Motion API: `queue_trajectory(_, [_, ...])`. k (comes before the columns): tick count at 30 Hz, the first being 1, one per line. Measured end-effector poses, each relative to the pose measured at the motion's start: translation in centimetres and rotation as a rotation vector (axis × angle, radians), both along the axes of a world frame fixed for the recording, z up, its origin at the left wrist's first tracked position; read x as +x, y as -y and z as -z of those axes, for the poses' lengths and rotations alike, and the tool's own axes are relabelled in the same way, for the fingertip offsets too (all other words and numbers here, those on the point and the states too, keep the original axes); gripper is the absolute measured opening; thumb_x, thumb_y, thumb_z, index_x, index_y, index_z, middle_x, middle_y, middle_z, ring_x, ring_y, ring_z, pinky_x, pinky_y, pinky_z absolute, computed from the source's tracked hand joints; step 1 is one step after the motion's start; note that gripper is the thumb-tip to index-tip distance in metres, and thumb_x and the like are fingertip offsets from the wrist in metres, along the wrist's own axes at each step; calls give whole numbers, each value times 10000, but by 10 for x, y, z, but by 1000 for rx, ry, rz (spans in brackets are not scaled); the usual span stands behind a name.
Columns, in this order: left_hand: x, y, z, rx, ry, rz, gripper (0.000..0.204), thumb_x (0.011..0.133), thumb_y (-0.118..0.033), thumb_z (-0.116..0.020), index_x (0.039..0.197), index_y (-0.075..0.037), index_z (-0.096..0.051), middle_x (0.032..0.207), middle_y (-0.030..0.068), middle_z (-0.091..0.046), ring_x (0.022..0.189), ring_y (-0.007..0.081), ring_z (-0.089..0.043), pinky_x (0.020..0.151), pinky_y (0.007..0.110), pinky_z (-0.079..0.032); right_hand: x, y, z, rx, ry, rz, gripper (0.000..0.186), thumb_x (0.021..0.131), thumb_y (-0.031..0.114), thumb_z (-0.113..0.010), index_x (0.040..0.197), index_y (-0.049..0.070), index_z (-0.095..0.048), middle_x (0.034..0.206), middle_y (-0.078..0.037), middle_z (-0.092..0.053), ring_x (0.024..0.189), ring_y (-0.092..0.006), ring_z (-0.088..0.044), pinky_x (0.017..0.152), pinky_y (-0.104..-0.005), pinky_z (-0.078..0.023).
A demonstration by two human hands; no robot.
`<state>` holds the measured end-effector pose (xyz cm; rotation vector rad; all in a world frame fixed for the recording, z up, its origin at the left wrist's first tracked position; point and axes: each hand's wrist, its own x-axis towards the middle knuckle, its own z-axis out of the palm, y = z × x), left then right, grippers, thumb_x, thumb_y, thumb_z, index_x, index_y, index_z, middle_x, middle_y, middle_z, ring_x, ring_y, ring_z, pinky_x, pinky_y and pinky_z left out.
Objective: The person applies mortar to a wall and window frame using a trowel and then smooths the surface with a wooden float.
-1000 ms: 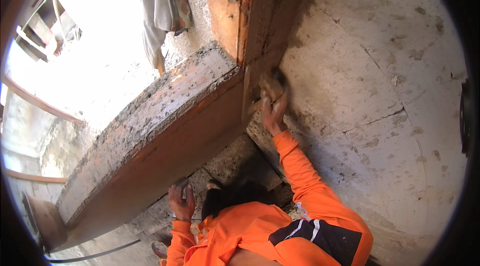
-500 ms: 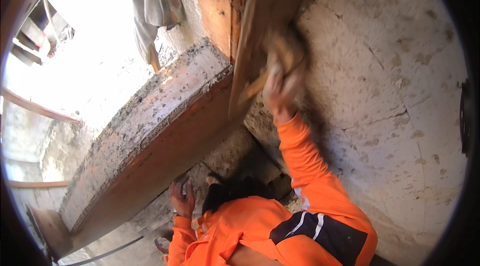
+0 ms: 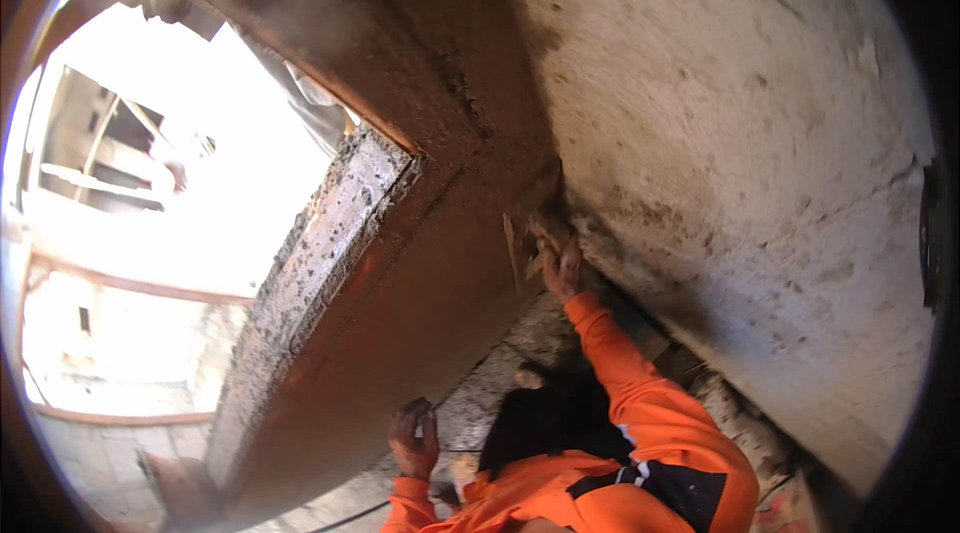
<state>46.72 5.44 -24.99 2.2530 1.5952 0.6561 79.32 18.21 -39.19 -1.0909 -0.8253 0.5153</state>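
My right hand (image 3: 562, 271) is closed round the handle of a wooden plastering float (image 3: 513, 251). The float's thin board is nearly edge-on, against the brown, damp-looking face of the window reveal (image 3: 400, 333), close to the corner with the pale wall. Lower down and to the left, my left hand (image 3: 413, 448) is raised beside the reveal's lower edge. Its fingers are curled, with a small dark lump at their tips that I cannot make out. Both arms are in orange sleeves.
A rough, mortar-spattered sill (image 3: 330, 228) edges a bright window opening on the left. Grey cloth (image 3: 305, 103) hangs at its top. A stained plaster wall (image 3: 720, 133) rises on the right. Rubble (image 3: 735, 398) lies along its foot, and a dark cable (image 3: 350, 516) runs near my left arm.
My right hand has come down with the float from the upright side of the opening to the lower reveal near the corner. The view has shifted too; my left hand stays low with curled fingers.
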Motion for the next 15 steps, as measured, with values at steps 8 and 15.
queue_trajectory(8, [-14,4,-1,-81,-42,88,124,839,-69,-643,957,-45,-671,991,143,-678,927,292,-652,826,369,-500,27,-18,-26,102,113,-29,520,908,197,-618,1313,-42,-395,1177,-182,-601,1047,-248,-604,868,-377,-493])
queue_trajectory(15, [-26,8,-7,-133,-51,54,167,837,-68,-651,996,-20,-667,991,148,-681,933,291,-658,826,365,-505,47,-23,-90,-30,376,49,406,873,29,-553,1274,-18,-511,1145,-147,-644,1013,-230,-640,856,-328,-508])
